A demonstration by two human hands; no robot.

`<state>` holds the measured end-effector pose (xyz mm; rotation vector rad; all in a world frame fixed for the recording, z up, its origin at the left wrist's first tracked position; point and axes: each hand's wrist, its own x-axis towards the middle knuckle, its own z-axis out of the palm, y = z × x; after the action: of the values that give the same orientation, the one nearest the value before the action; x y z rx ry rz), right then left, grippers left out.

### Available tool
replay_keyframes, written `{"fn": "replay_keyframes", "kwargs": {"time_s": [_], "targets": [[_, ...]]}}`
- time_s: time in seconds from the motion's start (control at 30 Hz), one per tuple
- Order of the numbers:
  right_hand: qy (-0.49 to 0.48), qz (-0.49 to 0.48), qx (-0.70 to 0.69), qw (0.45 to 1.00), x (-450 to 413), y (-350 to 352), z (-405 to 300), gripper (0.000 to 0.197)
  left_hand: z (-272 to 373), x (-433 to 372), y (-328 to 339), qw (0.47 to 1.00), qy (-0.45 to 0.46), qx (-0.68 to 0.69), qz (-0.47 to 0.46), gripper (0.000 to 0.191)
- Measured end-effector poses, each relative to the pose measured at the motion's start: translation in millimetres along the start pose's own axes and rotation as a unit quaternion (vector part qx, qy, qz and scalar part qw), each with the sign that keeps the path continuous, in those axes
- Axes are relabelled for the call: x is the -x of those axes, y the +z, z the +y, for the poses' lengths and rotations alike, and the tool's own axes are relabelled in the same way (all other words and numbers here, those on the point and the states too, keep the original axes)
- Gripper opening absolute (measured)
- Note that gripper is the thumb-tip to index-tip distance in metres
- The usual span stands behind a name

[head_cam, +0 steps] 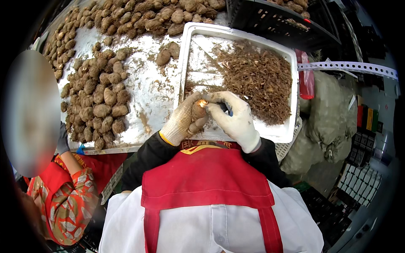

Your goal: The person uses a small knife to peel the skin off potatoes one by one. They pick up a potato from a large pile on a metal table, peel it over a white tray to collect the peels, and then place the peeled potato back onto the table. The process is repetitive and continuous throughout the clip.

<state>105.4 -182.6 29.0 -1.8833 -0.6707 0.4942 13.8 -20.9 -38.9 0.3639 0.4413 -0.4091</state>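
My left hand [183, 118], in a soiled knit work glove with a yellow cuff edge, is closed around a brown taro corm [198, 111]. The corm's top end is bare, showing pale orange flesh. My right hand [234, 115], in a whiter glove, has its thumb and bent forefinger at that end. Something dark and blue shows inside the curl of its fingers; most of it is hidden, so I cannot tell what it is. Both hands are over the near side of a white foam tray [183, 68], where a heap of brown fibrous peelings [258, 82] lies.
Left of the tray, a taro pile [95, 101] lies on the metal table [144, 76], with more taro [152, 19] along the back. A black crate [281, 23] stands behind the tray. Full sacks [329, 110] sit at right. A co-worker's gloved hand [63, 139] is at far left.
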Motion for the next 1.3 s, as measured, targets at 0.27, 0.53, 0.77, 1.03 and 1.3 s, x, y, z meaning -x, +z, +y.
{"fn": "replay_keyframes", "kwargs": {"time_s": [0.27,0.53,0.77,1.03,1.3], "targets": [[0.03,0.015,0.11,0.993,-2,2,31,0.018,0,9,27,0.988,0.027,-0.089,0.124,0.052],[-0.007,0.013,-0.019,1.0,4,-10,-6,0.021,0,2,4,0.998,-0.027,0.04,0.035,0.052],[-0.066,-0.022,0.1,0.993,-2,-6,-11,0.014,3,6,23,0.988,0.027,-0.117,0.102,0.044],[0.009,-0.02,0.167,0.986,-8,-12,39,0.013,7,19,39,0.993,0.021,-0.105,0.052,0.051],[-0.017,0.003,-0.012,1.0,-1,-14,-7,0.019,7,10,22,0.998,-0.025,0.023,0.048,0.053]]}}
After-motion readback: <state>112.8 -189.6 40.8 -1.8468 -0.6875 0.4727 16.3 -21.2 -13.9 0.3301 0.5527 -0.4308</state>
